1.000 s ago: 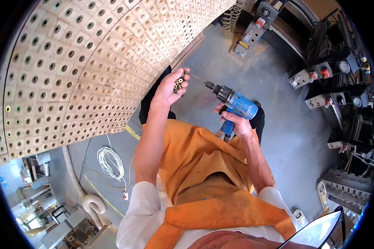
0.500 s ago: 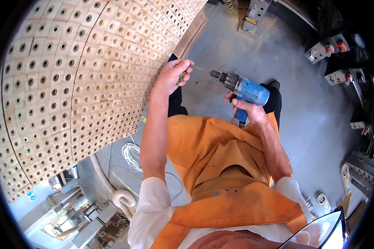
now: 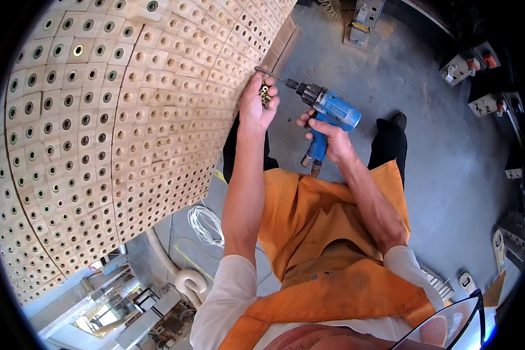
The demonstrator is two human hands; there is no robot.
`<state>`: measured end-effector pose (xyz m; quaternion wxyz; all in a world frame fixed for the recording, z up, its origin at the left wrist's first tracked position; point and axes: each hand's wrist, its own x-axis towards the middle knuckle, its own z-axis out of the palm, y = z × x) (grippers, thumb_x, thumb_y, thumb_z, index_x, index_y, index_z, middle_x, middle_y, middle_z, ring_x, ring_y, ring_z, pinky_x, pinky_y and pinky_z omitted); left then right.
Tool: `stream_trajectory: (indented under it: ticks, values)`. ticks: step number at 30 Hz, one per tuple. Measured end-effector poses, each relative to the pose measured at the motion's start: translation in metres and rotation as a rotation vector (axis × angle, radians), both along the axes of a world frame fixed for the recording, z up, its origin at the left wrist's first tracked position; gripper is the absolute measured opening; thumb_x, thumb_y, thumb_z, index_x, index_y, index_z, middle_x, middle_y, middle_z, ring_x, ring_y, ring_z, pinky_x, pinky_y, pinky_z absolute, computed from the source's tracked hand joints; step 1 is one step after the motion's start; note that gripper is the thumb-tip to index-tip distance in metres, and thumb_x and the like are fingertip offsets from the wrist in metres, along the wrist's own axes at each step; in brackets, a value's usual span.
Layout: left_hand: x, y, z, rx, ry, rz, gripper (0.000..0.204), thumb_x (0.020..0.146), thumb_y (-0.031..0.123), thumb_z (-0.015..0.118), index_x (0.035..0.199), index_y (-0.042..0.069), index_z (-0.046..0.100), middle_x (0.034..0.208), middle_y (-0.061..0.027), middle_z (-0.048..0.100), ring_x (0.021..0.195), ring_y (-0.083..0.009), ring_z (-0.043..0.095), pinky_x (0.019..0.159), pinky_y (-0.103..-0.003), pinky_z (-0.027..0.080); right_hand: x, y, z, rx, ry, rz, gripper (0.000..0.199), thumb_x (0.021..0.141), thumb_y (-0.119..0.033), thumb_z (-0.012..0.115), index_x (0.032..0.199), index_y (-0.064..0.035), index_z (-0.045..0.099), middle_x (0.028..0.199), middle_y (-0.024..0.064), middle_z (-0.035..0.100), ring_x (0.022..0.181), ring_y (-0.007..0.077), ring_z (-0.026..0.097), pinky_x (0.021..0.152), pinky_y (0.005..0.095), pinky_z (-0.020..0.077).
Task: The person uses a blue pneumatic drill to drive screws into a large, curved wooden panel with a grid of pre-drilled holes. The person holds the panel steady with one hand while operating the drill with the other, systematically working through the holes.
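Observation:
My right hand point(image 3: 333, 139) grips the handle of a blue power drill point(image 3: 339, 111), a finger at its trigger. From the black chuck a long thin driver bit point(image 3: 274, 74) points left, its tip just above the fingers of my left hand point(image 3: 253, 109). That hand is cupped, palm up, around several small brass-coloured threaded inserts point(image 3: 265, 96). To the left rises a large stack of pale wooden blocks point(image 3: 157, 122) with rows of round holes. Metal inserts point(image 3: 86, 120) sit in the left-hand rows; the holes nearer my hand show bare wood.
A coil of white cable point(image 3: 206, 226) and a beige hose point(image 3: 189, 283) lie on the grey floor point(image 3: 443, 175) at lower left. Metal machine parts point(image 3: 364, 23) stand at the far side and along the right. I wear an orange apron point(image 3: 332, 233).
The drill has moved left, bringing the bit's tip over my left hand. My left fingers have opened somewhat from a pinch, showing the inserts in the palm.

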<state>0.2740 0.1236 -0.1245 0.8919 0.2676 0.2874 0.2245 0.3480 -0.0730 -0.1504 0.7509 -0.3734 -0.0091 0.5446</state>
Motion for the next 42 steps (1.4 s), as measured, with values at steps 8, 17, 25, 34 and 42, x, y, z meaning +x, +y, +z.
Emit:
stream_trajectory:
  ticks: [8, 17, 25, 34, 42]
  values:
    - [-0.028, -0.003, 0.009, -0.141, -0.078, -0.11, 0.02, 0.096, 0.017, 0.051, 0.108, 0.002, 0.056, 0.091, -0.0061, 0.059, 0.067, -0.0132, 0.054, 0.045, -0.021, 0.04, 0.014, 0.002, -0.005, -0.028, -0.098, 0.064, 0.025, 0.084, -0.009, 0.067, 0.107, -0.0064, 0.058, 0.101, 0.0056, 0.066, 0.1, 0.0194, 0.064, 0.073, 0.0307, 0.0476]
    - [-0.034, -0.019, 0.01, -0.081, -0.034, -0.057, 0.019, 0.096, 0.022, 0.055, 0.109, 0.008, 0.056, 0.085, 0.0002, 0.054, 0.063, -0.0092, 0.05, 0.045, -0.02, 0.038, 0.017, 0.004, 0.005, -0.052, -0.161, 0.076, 0.025, 0.083, -0.009, 0.066, 0.107, -0.0066, 0.059, 0.102, 0.0048, 0.066, 0.101, 0.0195, 0.064, 0.074, 0.0313, 0.0475]
    - [-0.037, -0.017, 0.01, -0.037, 0.001, -0.025, 0.02, 0.096, 0.023, 0.056, 0.111, 0.009, 0.055, 0.088, -0.0011, 0.055, 0.066, -0.0097, 0.051, 0.046, -0.022, 0.039, 0.022, 0.003, 0.003, -0.036, -0.144, 0.082, 0.028, 0.084, -0.008, 0.067, 0.111, -0.0045, 0.059, 0.107, 0.0077, 0.066, 0.102, 0.021, 0.064, 0.075, 0.029, 0.0488]
    - [-0.039, -0.011, 0.004, -0.021, 0.043, 0.034, 0.017, 0.096, 0.021, 0.056, 0.105, 0.007, 0.057, 0.083, -0.0029, 0.056, 0.064, -0.0105, 0.053, 0.045, -0.021, 0.04, 0.023, -0.041, 0.001, -0.057, -0.244, 0.211, 0.03, 0.082, -0.009, 0.07, 0.111, -0.0036, 0.062, 0.107, 0.0089, 0.066, 0.103, 0.0226, 0.064, 0.075, 0.0293, 0.0491]
    - [-0.034, -0.019, 0.005, 0.182, 0.287, -0.001, 0.02, 0.096, 0.027, 0.058, 0.099, 0.007, 0.059, 0.08, -0.0009, 0.054, 0.062, -0.0103, 0.052, 0.045, -0.021, 0.039, 0.024, -0.05, -0.003, -0.051, -0.236, 0.223, 0.029, 0.081, -0.011, 0.07, 0.109, -0.0039, 0.063, 0.106, 0.0086, 0.067, 0.1, 0.02, 0.064, 0.073, 0.0291, 0.0489]
